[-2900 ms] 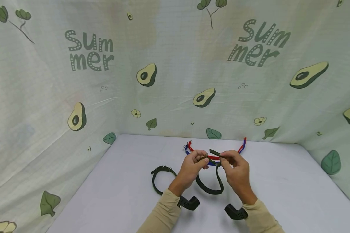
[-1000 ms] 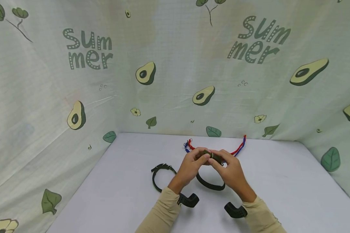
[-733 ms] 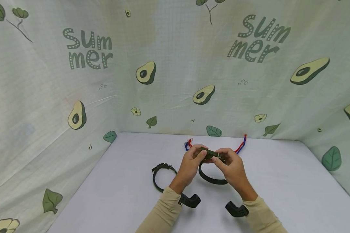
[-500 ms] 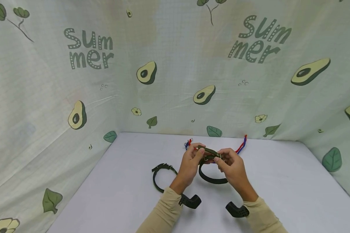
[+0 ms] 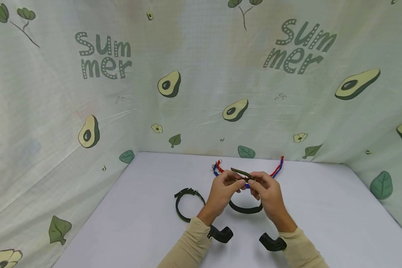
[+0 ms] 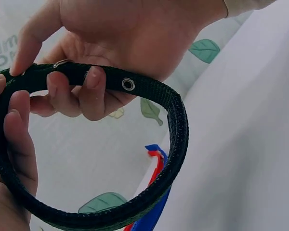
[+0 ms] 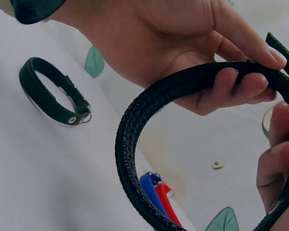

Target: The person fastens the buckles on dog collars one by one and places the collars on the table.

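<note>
- Holding a dark green collar [image 5: 245,210] up in front of the body, a person is working with both hands, and the loop is hanging below the fingers, above the desk [image 5: 144,216].
- The left hand [image 5: 225,188] is curling its fingers over the band near a metal fitting [image 6: 63,63]; its grip is clamped on the collar, with a metal eyelet [image 6: 128,84] showing just beside the fingers.
- The right hand [image 5: 268,190] is pinching the same band close by; its grip is clamped on the collar too, while the free end [image 5: 240,171] is pointing up past the left fingers.
- The free end could be slipping back out of the fitting if either pinch is loosening, since the stiff loop is probably pushing outward.
- The band could be twisting or going in askew, because the fingers are crowding the fitting and partly hiding it.
- A second collar [image 5: 178,206] is lying on the desk to the left, and a red strap [image 7: 167,207] and a blue strap [image 7: 152,192] are lying behind the hands.
- The cloth backdrop [image 5: 201,48] is showing "summer" twice, each broken into "sum" and "mer"; no brand or label is showing legibly on the collars.
</note>
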Tool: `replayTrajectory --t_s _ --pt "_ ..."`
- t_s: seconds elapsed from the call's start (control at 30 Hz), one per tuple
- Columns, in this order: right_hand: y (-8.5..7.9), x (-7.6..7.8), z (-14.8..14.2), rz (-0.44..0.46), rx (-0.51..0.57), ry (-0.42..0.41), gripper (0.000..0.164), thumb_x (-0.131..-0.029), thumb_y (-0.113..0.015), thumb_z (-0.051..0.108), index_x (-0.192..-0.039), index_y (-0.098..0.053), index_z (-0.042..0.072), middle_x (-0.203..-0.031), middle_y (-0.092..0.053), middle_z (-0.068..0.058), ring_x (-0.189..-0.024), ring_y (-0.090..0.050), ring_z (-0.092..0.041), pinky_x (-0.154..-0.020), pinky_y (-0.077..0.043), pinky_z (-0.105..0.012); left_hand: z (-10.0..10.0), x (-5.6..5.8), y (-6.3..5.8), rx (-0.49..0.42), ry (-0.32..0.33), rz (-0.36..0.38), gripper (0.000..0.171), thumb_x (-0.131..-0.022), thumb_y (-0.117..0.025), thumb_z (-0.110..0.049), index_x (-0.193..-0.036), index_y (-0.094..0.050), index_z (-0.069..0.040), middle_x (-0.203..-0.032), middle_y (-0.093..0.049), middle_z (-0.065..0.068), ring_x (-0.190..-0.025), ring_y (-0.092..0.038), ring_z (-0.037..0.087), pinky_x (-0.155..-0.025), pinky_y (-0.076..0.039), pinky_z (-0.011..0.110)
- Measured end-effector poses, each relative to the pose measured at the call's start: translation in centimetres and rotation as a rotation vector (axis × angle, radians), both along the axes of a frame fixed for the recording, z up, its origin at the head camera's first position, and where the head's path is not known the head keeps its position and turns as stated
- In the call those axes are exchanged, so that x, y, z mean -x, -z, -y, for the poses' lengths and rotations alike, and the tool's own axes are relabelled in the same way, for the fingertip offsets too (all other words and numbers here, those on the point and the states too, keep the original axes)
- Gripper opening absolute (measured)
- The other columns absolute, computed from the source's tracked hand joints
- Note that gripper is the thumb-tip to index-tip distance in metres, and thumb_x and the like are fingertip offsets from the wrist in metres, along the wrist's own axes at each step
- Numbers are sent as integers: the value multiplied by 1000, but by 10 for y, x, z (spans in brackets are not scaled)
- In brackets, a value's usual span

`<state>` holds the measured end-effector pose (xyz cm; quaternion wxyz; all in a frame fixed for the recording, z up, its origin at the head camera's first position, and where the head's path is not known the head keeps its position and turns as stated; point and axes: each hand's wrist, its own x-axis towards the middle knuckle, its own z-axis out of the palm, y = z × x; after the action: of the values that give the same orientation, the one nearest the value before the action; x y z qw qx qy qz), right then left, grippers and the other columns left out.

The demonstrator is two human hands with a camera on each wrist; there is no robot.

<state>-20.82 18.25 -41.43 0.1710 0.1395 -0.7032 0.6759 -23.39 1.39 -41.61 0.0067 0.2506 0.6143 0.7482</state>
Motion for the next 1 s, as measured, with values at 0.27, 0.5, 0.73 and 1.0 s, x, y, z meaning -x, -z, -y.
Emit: replayTrajectory --t_s 0.27,0.5,0.73,1.0 --pt "-1 4 -4 55 155 -123 17 -100 -58 3 -110 -58 -11 -86 -65 -9 -65 -57 -17 -57 -51 -26 -2 -2 4 101 -87 -166 16 -98 -67 -15 -110 -73 -7 -99 -68 4 -82 -66 13 -69 -58 31" --pt "1 6 -10 161 399 -295 21 -104 -51 4 -107 -71 11 -103 -67 -2 -83 -60 -15 -71 -53 -24 -7 -4 3 179 -183 -276 20 -98 -67 -15 -113 -76 -5 -104 -62 5 -75 -62 10 -59 -58 30" --pt "2 7 -14 258 506 -380 27 -107 -47 9 -111 -73 15 -109 -67 -1 -96 -62 -13 -80 -52 -23 -10 -4 2 328 -286 -495 20 -99 -65 -12 -115 -76 -8 -102 -60 3 -78 -56 7 -56 -52 19" --pt "0 8 -15 289 522 -361 27 -106 -50 9 -111 -74 18 -112 -66 0 -97 -62 -12 -82 -52 -23 -13 -7 -2 436 -353 -580 20 -99 -64 -11 -116 -76 -10 -98 -58 1 -83 -51 5 -63 -46 14"
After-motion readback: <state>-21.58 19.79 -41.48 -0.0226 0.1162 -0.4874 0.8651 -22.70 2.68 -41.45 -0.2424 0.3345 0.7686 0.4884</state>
